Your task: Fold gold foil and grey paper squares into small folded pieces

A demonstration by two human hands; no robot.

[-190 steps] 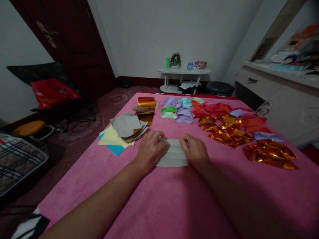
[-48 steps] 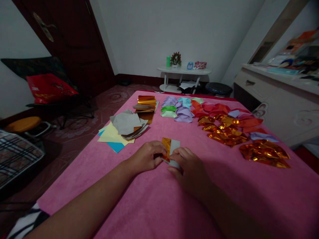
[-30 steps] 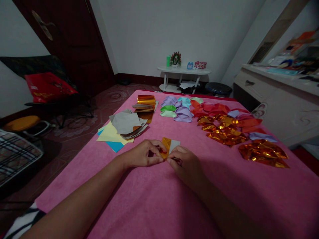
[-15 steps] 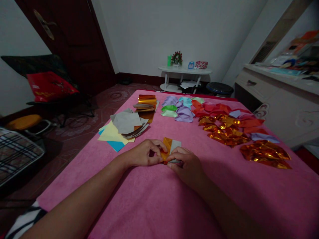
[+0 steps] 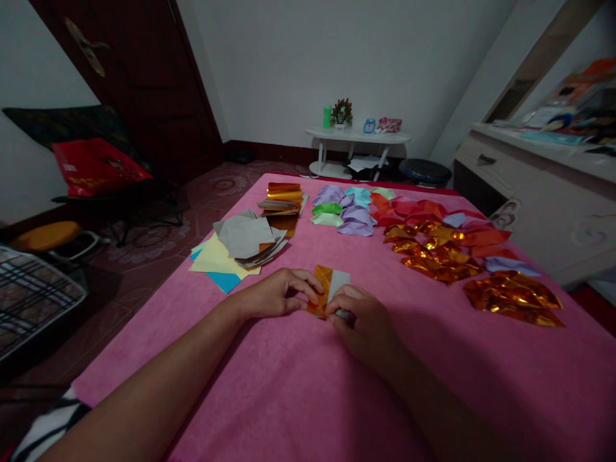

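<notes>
A small sheet of gold foil paper (image 5: 323,278), partly folded, lies on the pink cloth in front of me. Its grey-white back (image 5: 339,280) shows along the right side. My left hand (image 5: 283,293) holds the paper's left edge, with curled fingertips on the gold face and the thumb low at the near left corner. At the near right edge, my right hand (image 5: 363,316) pinches the paper between thumb and index finger. Part of a grey fold shows inside its curled fingers. The hands hide the rest of the near right side.
Left of the hands lie grey-backed sheets (image 5: 243,236) over yellow paper (image 5: 216,260) and blue paper (image 5: 224,281). Gold strips (image 5: 283,192) are stacked behind. Purple folded papers (image 5: 356,218), red ones (image 5: 414,210) and gold foil ones (image 5: 513,298) spread across the right.
The left thumb and fingers have moved slightly left, off the near edge, showing more of the gold face. The near edge lies flatter. My right hand has shifted slightly and still pinches the paper.
</notes>
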